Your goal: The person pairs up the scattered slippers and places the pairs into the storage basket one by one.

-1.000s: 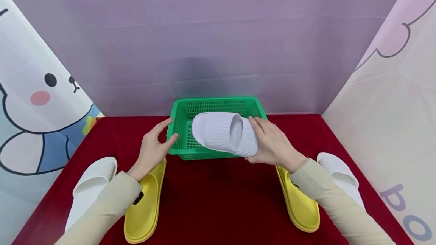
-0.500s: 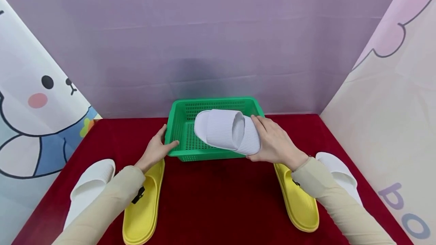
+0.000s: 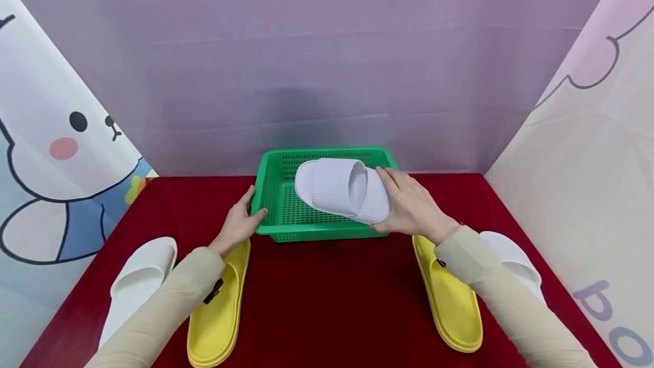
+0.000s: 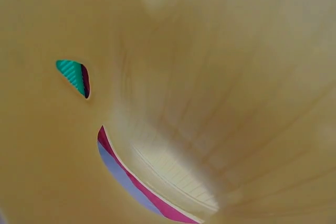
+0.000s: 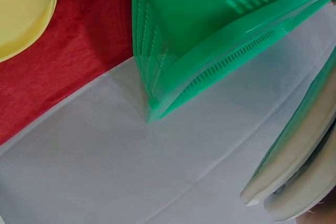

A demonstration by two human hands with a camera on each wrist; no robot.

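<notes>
My right hand (image 3: 411, 203) grips a pair of white slippers (image 3: 337, 186) by the heel end, over the right half of a green basket (image 3: 327, 234). From above only the upper slipper shows. Two thick pale soles (image 5: 296, 166) lie against each other in the right wrist view, with part of the hand (image 5: 317, 216) at the corner. My left hand (image 3: 237, 223) holds the basket's left rim, thumb over the edge and fingers along the outside. A yellow slipper (image 4: 63, 145) fills most of the left wrist view.
On the red cloth (image 3: 327, 300) lie a yellow slipper (image 3: 214, 322) and a white slipper (image 3: 135, 285) at left. Another yellow slipper (image 3: 452, 305) and white slipper (image 3: 516, 260) lie at right, partly under my sleeves. A lilac curtain (image 3: 327, 72) stands close behind the basket.
My left hand has moved from beside the basket onto its left rim and taken hold. The white slippers in my right hand have shifted slightly right and toward the back.
</notes>
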